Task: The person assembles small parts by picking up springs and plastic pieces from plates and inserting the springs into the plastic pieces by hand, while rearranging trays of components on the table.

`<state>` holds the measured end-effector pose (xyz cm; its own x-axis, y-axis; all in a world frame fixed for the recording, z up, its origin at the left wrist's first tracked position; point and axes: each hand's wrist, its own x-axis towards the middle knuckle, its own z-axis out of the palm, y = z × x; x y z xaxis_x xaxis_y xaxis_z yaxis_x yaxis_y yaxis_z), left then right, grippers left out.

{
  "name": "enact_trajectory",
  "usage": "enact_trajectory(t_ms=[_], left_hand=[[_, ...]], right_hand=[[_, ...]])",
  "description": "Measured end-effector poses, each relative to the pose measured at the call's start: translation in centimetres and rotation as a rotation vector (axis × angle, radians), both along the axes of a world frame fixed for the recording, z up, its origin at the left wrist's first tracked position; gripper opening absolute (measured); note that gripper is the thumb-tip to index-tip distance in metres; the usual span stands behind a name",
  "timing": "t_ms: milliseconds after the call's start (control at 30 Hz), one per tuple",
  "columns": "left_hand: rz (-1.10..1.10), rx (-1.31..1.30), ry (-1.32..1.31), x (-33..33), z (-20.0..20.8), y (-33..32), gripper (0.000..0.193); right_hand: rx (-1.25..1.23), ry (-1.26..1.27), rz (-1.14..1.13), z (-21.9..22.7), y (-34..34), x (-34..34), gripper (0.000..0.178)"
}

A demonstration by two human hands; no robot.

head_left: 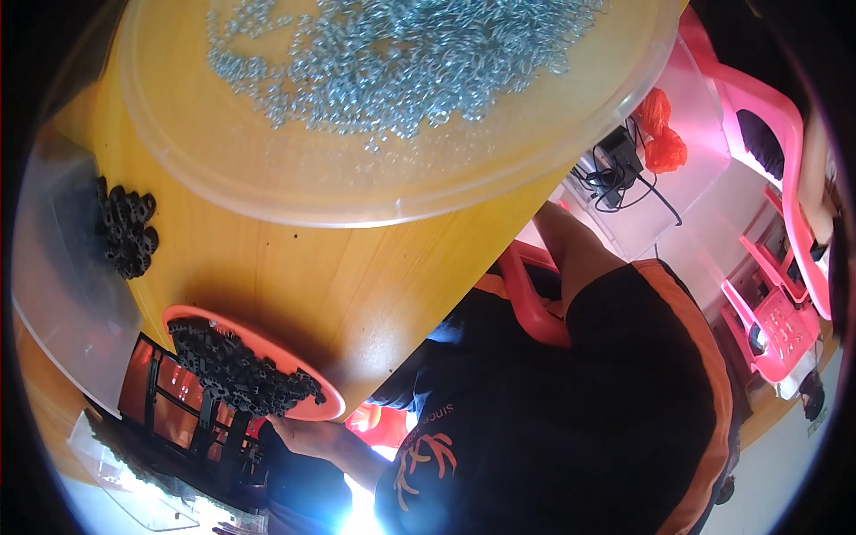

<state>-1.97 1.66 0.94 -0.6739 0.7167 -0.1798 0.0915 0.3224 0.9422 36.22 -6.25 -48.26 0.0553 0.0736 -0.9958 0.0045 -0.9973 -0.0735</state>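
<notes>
- One hand (299, 434) shows at the lower middle of the view, just under the near edge of a red plate (325, 406); the picture does not tell whether it is the left or the right one.
- This hand sits against the underside of the plate's rim, its fingers hidden beneath, so how far it is open and whether it truly grips the plate cannot be told.
- The other hand is not seen anywhere in the view.
- The red plate carries a heap of small black ring-shaped parts (239, 367) and juts out past the edge of the yellow wooden desk (294, 276).
- To the left, a second cluster of the same black parts (127, 225) lies in a clear plastic tray (62, 294) at the desk's left side.
- Farther up the desk, a large round translucent tray (294, 187) holds a wide scatter of small silvery metal rings (401, 62).
- Below the plate, a red and black crate (178, 401) stands under the desk's edge.
- The person's dark shirt with orange trim (580, 419) fills the lower right.
- Pink plastic chairs (771, 321) stand well apart on the right, with a black cable (624, 178) and an orange bag (662, 134) on the floor near them.
</notes>
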Motion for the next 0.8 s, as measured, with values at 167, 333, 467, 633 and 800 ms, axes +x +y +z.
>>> enact_trajectory(t_ms=[167,333,467,633,800], left_hand=[[0.002,-0.125,0.038,0.5,-1.2,1.1,0.047],[0.045,-0.145,0.030,-0.7,-0.9,0.4,0.045],[-0.055,-0.204,0.389,-2.2,0.7,-1.7,0.041],[-0.370,-0.378,0.880,-3.2,-1.2,-0.2,0.042],[-0.105,-0.134,0.251,-3.3,-1.4,-0.6,0.040]], right_hand=[[0.376,-0.589,0.100,-4.9,-4.0,-3.8,0.061],[0.181,-0.220,0.006,-0.3,-7.0,-2.0,0.064],[0.052,0.133,0.075,3.7,-6.0,-0.9,0.063],[0.054,-0.161,0.175,-1.2,-0.5,0.8,0.047],[0.126,-0.120,0.190,3.6,1.6,-4.0,0.031]])
